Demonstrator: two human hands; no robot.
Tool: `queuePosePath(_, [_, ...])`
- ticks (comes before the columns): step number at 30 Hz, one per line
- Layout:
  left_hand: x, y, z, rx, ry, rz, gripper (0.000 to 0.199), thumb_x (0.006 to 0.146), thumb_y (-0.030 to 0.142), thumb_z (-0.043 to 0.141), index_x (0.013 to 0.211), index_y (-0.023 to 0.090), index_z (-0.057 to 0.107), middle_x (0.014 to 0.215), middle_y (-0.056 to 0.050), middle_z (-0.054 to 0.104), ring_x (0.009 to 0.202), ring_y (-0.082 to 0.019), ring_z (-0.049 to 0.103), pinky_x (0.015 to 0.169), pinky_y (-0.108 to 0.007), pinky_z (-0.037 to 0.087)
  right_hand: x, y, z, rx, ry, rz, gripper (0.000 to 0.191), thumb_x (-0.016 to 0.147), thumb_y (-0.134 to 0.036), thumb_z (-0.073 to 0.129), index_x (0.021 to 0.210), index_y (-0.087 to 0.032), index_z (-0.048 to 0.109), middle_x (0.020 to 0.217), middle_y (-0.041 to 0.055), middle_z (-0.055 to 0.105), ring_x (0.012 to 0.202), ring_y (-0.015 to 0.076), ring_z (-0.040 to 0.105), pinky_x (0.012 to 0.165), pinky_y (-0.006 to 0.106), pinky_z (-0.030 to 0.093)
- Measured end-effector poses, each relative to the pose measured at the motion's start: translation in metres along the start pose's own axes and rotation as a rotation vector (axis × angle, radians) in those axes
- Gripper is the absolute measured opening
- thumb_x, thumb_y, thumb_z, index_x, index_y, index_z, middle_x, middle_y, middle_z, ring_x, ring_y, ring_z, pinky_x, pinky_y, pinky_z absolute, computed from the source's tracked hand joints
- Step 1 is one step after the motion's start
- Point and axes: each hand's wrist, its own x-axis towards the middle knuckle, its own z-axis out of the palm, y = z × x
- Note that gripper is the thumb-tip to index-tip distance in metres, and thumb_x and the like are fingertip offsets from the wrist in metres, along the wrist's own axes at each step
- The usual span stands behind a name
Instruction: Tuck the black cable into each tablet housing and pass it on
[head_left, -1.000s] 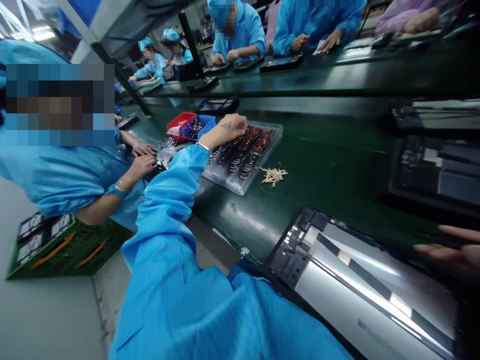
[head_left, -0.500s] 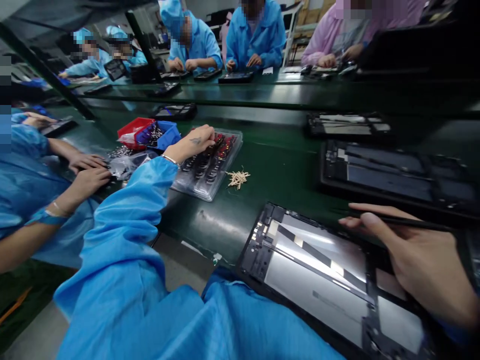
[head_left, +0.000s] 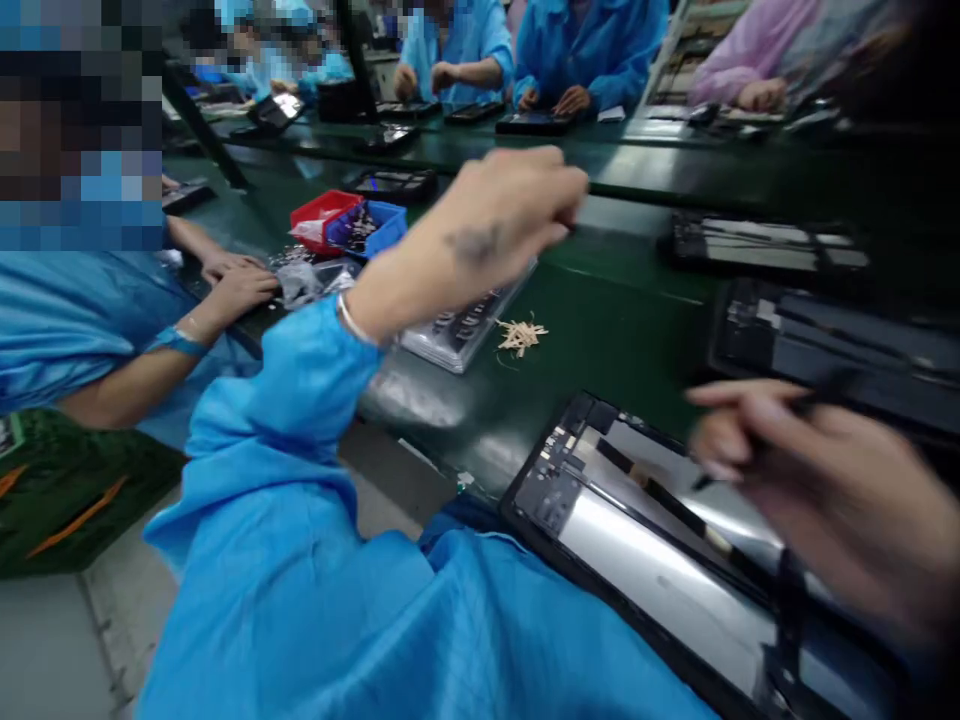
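Observation:
My left hand (head_left: 491, 220) is raised over the clear plastic tray (head_left: 450, 350), back of the hand up and fingers curled together. Whatever it may hold is hidden behind the fingers. Dark small parts show in the tray, which the hand and wrist partly cover. My right hand (head_left: 817, 470), blurred, grips black tweezers (head_left: 829, 390) whose tip points down over the opened tablet (head_left: 637, 540) in front of me. The tablet's silver inner plates and a dark flex cable (head_left: 675, 505) face up.
A heap of short pale strips (head_left: 521, 337) lies beside the tray. Red bin (head_left: 319, 215) and blue bin (head_left: 390, 222) stand farther back. More opened tablets (head_left: 772, 245) lie at right. At left, a co-worker's hands (head_left: 240, 285) rest near plastic bags (head_left: 304, 285).
My left hand has lifted off the tray and come up and right. My right hand has turned, bringing the tweezers' tip down over the tablet. The view has shifted left.

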Motion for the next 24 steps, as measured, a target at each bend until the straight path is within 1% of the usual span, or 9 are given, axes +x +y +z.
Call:
queuePosePath(2, [-0.011,0.052,0.008,-0.02,0.043,0.176,0.047,0.111,0.017,0.024,0.117,0.014,0.071,0.122,-0.013,0.068,0.112,-0.03,0.07,0.091,-0.048,0.058,0.001,-0.008,0.022,0.29,-0.105,0.2,0.031,0.085,-0.055,0.078,0.086,-0.023,0.079,0.074,0.0055,0.061,0.056,0.0146,0.051,0.052,0.033,0.051])
queuePosePath(3, [-0.018,0.07,0.019,-0.072,0.029,0.335,0.048,0.113,0.022,0.023,0.117,0.018,0.071,0.119,-0.012,0.07,0.109,-0.028,0.072,0.088,-0.047,0.059,0.002,-0.01,0.029,0.388,-0.121,0.224,0.034,0.084,-0.052,0.08,0.072,-0.021,0.072,0.068,0.0034,0.057,0.057,0.0133,0.05,0.053,0.03,0.049])
queuePosePath(5, [-0.031,0.091,0.044,-0.182,0.098,0.574,0.039,0.113,0.025,0.033,0.119,0.023,0.071,0.115,-0.009,0.074,0.105,-0.026,0.074,0.084,-0.044,0.061,0.002,-0.009,0.036,0.492,-0.056,0.26,0.034,0.08,-0.046,0.086,0.069,-0.02,0.067,0.066,-0.0007,0.052,0.058,0.0103,0.046,0.055,0.025,0.046])
queuePosePath(7, [-0.038,0.096,0.067,-0.27,0.182,0.701,0.028,0.109,0.023,0.046,0.124,0.026,0.07,0.115,-0.007,0.075,0.11,-0.025,0.074,0.085,-0.041,0.062,-0.001,-0.006,0.034,0.497,0.029,0.269,0.03,0.077,-0.043,0.089,0.076,-0.02,0.07,0.071,-0.0014,0.056,0.062,0.0097,0.048,0.057,0.022,0.046])
queuePosePath(9, [-0.038,0.095,0.08,-0.307,0.244,0.758,0.027,0.107,0.02,0.052,0.125,0.027,0.07,0.115,-0.006,0.076,0.112,-0.025,0.075,0.087,-0.04,0.064,-0.006,-0.002,0.031,0.461,0.073,0.263,0.029,0.075,-0.043,0.091,0.083,-0.021,0.074,0.082,0.0005,0.064,0.07,0.0114,0.055,0.061,0.022,0.049])
queuePosePath(13, [-0.032,0.095,0.081,-0.196,0.327,0.862,0.025,0.106,0.018,0.051,0.116,0.024,0.074,0.113,-0.004,0.077,0.107,-0.022,0.077,0.088,-0.035,0.065,-0.01,0.0,0.028,0.434,0.086,0.244,0.028,0.073,-0.042,0.092,0.084,-0.021,0.077,0.087,0.0026,0.069,0.079,0.0138,0.062,0.067,0.023,0.053])
queuePosePath(17, [-0.031,0.093,0.083,-0.051,0.37,0.978,0.026,0.108,0.02,0.05,0.112,0.027,0.074,0.115,0.0,0.078,0.111,-0.017,0.075,0.084,-0.028,0.064,-0.007,0.004,0.03,0.399,0.1,0.209,0.03,0.071,-0.042,0.093,0.079,-0.019,0.076,0.075,-0.0002,0.064,0.066,0.0102,0.056,0.058,0.021,0.047])
queuePosePath(19, [-0.032,0.092,0.086,-0.089,0.421,0.958,0.022,0.109,0.024,0.051,0.109,0.026,0.073,0.108,-0.001,0.078,0.106,-0.016,0.075,0.08,-0.027,0.062,-0.006,0.006,0.03,0.329,0.116,0.161,0.029,0.073,-0.043,0.092,0.078,-0.019,0.075,0.067,-0.0016,0.061,0.058,0.0094,0.052,0.052,0.022,0.043])
queuePosePath(24, [-0.028,0.091,0.079,-0.103,0.449,0.508,0.021,0.107,0.028,0.056,0.098,0.015,0.07,0.087,-0.006,0.074,0.076,-0.018,0.069,0.065,-0.035,0.052,-0.004,-0.001,0.029,-0.004,0.185,-0.053,0.021,0.077,-0.037,0.088,0.08,-0.02,0.078,0.066,-0.0004,0.066,0.056,0.011,0.054,0.051,0.024,0.042])
